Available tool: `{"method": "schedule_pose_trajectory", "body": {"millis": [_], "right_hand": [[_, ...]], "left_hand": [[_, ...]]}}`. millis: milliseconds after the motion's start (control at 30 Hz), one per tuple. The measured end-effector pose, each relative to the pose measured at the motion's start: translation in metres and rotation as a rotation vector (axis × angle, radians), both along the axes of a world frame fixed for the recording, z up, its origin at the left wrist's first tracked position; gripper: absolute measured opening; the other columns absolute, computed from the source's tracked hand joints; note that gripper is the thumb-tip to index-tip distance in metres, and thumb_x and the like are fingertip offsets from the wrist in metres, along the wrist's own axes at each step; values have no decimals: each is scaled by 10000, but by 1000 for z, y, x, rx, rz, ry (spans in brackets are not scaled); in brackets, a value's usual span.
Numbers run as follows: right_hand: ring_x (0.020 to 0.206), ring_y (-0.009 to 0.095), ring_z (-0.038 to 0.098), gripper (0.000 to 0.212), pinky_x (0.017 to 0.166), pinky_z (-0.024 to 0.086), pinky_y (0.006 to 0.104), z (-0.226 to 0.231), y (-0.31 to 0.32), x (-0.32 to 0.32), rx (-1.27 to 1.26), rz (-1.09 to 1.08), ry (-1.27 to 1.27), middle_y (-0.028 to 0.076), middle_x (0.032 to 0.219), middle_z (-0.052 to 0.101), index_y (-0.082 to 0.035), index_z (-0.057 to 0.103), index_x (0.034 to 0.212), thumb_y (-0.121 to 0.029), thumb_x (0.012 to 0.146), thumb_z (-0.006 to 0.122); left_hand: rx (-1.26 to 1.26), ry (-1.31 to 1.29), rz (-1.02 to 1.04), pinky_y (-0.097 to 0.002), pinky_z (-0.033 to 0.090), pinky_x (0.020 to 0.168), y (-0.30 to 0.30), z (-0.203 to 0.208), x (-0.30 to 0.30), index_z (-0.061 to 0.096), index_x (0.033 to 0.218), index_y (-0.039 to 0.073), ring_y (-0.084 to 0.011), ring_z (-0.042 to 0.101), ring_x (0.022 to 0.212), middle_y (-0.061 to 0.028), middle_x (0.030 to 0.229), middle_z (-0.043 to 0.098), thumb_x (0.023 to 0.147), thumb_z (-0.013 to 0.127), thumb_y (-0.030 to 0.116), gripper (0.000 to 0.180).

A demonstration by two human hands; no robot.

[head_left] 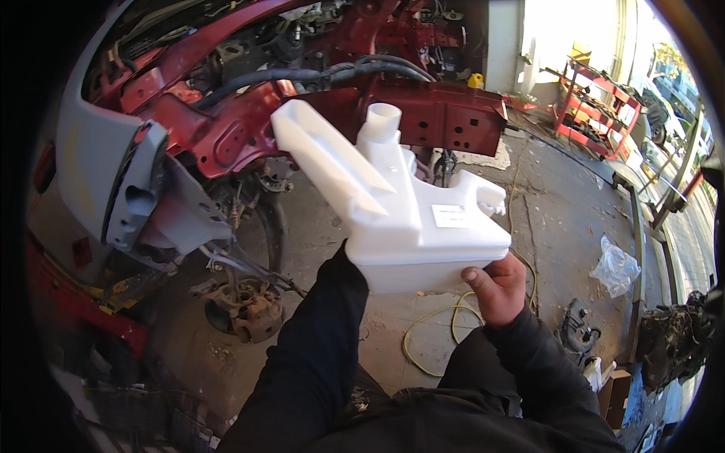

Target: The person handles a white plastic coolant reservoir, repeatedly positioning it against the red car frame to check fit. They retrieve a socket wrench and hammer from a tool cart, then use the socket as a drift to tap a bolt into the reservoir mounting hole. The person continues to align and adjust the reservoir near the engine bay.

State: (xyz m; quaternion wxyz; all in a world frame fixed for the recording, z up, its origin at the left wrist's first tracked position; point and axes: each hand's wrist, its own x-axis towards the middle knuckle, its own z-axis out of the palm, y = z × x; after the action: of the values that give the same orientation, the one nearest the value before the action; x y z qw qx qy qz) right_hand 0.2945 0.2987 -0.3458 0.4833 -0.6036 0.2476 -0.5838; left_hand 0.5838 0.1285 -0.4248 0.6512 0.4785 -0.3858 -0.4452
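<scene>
The view comes from the left of two fisheye cameras side by side on the person's head, upright and unmirrored. It looks down and forward over the person's own sleeves, which enter from below. The white tank is close to the lens, near the centre. Behind it the camera takes in the floor, with the red frame toward its far left and the rack near its far right corner. Straight edges bend toward a dark, curved rim.
</scene>
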Motion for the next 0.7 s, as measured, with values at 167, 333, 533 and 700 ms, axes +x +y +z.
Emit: {"method": "schedule_pose_trajectory", "body": {"millis": [167,333,533,700], "right_hand": [[1119,180,714,423,1003,556,347,-5,-5,0,-40,-50,-3,113,1231,787,68,683,1352,-203,1051,804],[1130,178,708,428,1015,545,344,-12,-9,-4,-26,-72,-31,117,1242,786,64,683,1354,-212,1050,804],[1193,201,686,520,1075,506,371,-22,-12,-8,-2,-102,-11,125,1296,766,70,652,1387,-282,1042,817],[1113,182,699,445,1015,527,346,-29,-18,-8,-29,-146,-76,115,1223,785,79,682,1337,-234,1048,809]], "left_hand": [[-30,-65,36,-374,505,602,-14,-4,-5,722,1016,45,-201,650,655,-28,806,696,1102,593,372,363],[-58,-26,33,-377,519,613,-13,-5,-14,722,1021,41,-205,661,666,-29,811,700,1105,595,373,366],[-18,-223,152,-379,555,777,-11,-7,-12,704,1044,-10,-200,684,838,-70,934,733,1102,557,242,298],[-14,-101,218,-401,495,627,-13,-1,-12,639,910,58,-219,605,668,-49,781,632,1076,502,287,315]]}}
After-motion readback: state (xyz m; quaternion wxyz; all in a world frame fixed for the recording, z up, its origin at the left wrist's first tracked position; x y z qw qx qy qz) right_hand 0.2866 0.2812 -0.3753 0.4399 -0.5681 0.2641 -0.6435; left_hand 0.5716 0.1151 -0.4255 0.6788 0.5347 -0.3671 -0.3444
